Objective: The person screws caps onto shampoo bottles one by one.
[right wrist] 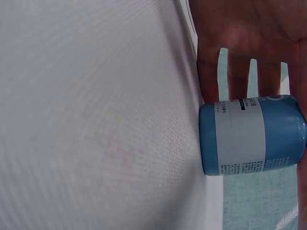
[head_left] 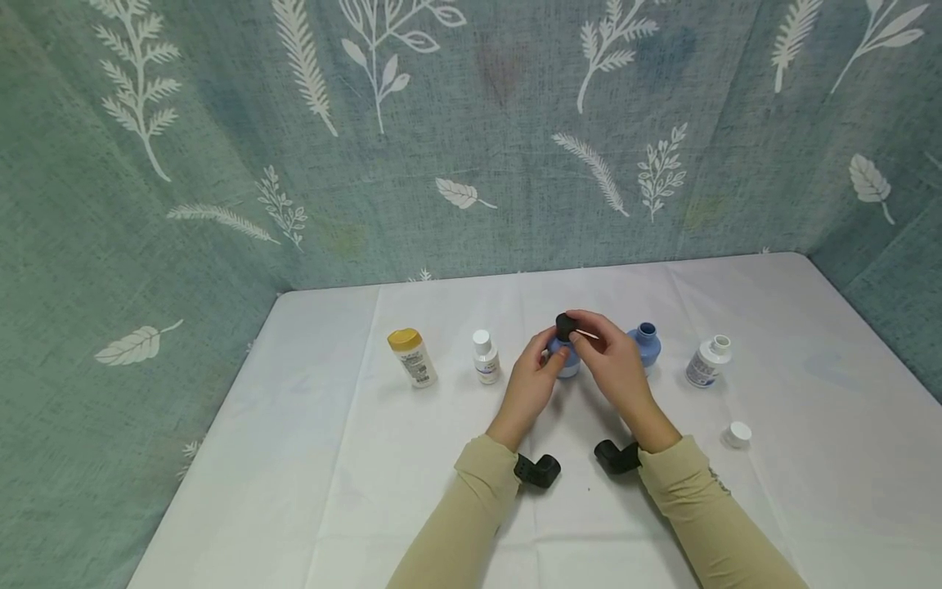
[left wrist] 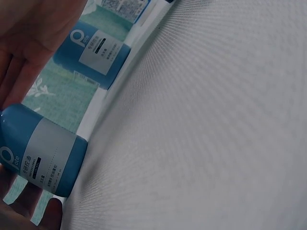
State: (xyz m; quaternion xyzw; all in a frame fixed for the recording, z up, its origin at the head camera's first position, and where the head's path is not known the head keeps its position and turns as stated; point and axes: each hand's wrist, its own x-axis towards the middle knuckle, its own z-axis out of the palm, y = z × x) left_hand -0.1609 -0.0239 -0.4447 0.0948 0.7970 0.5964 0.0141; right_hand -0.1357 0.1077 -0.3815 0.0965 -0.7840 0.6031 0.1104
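Note:
A blue bottle (head_left: 567, 370) with a grey label stands upright on the white table, between both hands. My left hand (head_left: 528, 383) grips it from the left side, with fingers around its body in the left wrist view. On its neck sits a black cap (head_left: 566, 326), which the thumb and fingers of my right hand (head_left: 612, 353) pinch from the right. Just right of that hand stands a second blue bottle (head_left: 648, 347), its neck uncapped. The right wrist view shows the held bottle's labelled side (right wrist: 240, 136) below the right hand's spread fingers.
To the left stand a cream bottle with a yellow cap (head_left: 414, 358) and a small white bottle with a white cap (head_left: 486, 360). An uncapped white bottle (head_left: 708, 361) stands at right, with a loose white cap (head_left: 737, 435) nearer me. A leaf-patterned curtain (head_left: 500, 164) hangs behind the table.

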